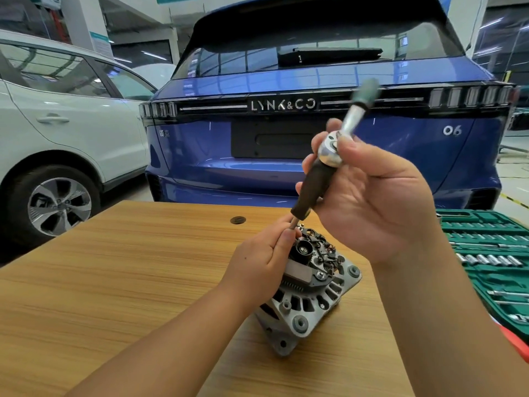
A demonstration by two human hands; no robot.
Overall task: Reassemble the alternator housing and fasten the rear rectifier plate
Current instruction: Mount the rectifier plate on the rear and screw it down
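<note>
A grey cast alternator (307, 303) lies on the wooden table (114, 282), its rear end with the dark rectifier plate (317, 255) facing up and away. A ratchet wrench (332, 150) with a green grip stands over it on a long black extension (313, 189) that slants down to the plate's far edge. My right hand (372, 196) grips the ratchet head from the right. My left hand (266, 259) pinches the thin lower end of the extension just above the plate. The socket tip is hidden behind my left fingers.
An open green socket set case (492, 253) with several chrome sockets sits at the table's right edge. A blue car (315, 138) stands close behind the table, a white car (57, 124) to its left. A small dark round cap (238, 220) marks the table's far side.
</note>
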